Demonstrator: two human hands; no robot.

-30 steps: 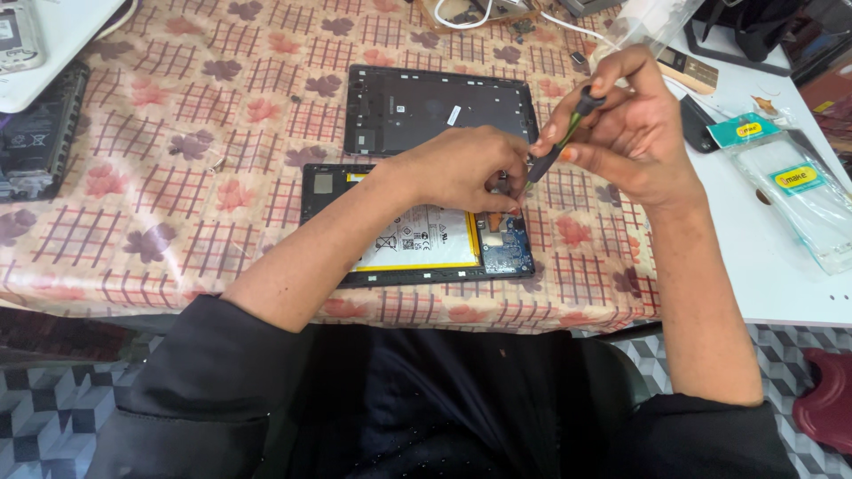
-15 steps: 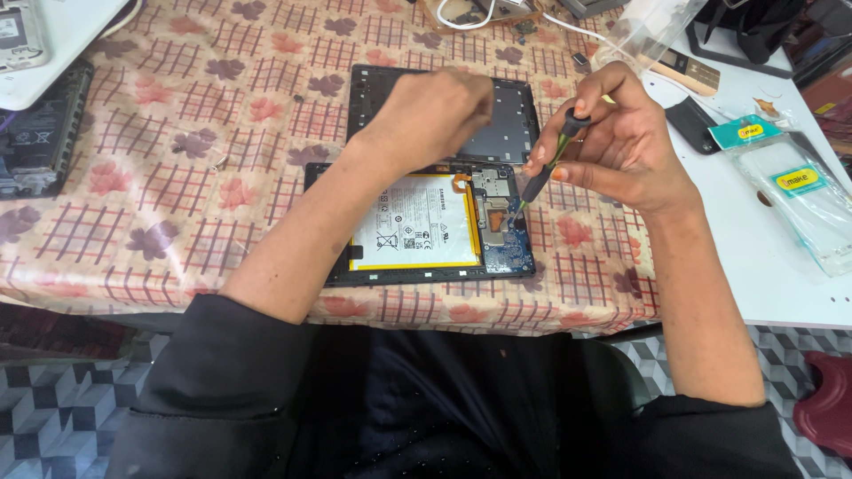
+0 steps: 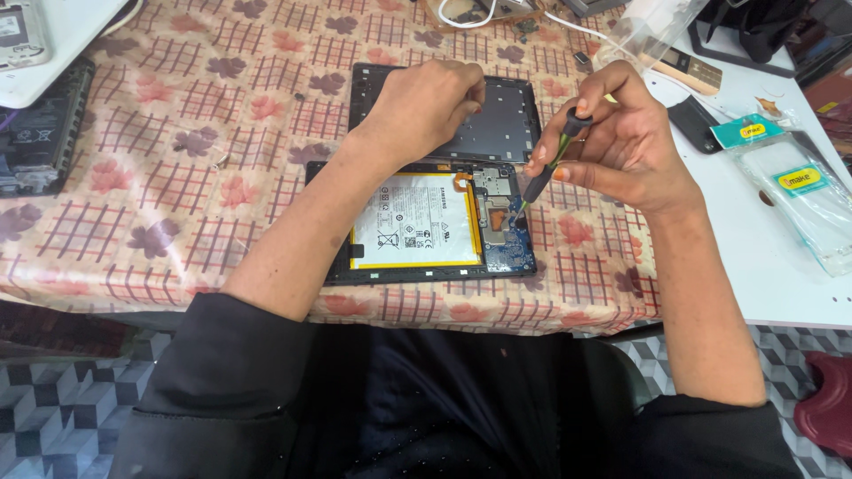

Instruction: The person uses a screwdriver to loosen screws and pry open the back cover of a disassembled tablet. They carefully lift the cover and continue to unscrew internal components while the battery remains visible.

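The opened tablet (image 3: 426, 222) lies face down on the flowered tablecloth (image 3: 177, 177), just below our left hand and under the tip of the tool in our right, its white battery (image 3: 413, 222) and blue circuit board (image 3: 506, 239) bare to view.

Well to the left of both hands, a dark device (image 3: 40, 133) rests at the cloth's edge, with a white one (image 3: 35, 35) above it.

Our left hand (image 3: 426, 102) has shifted. A second ago it pressed on the tablet's board beside the tool; now it sits higher, over the detached back cover (image 3: 506, 124), fingers curled inward as if pinching something small. We cannot tell whether it holds anything. From that lift we judge a small part may have come off the board and been carried to the cover, though nothing that small shows.

Our right hand (image 3: 612, 142) has hardly moved. It grips the thin screwdriver (image 3: 546, 168) between thumb and fingers, tip down at the board's upper right area, touching it or just above.

Right of that hand, on the white tabletop (image 3: 754, 266), lie clear plastic packets (image 3: 799, 204) with teal and yellow labels, and a small dark slab (image 3: 692, 124).
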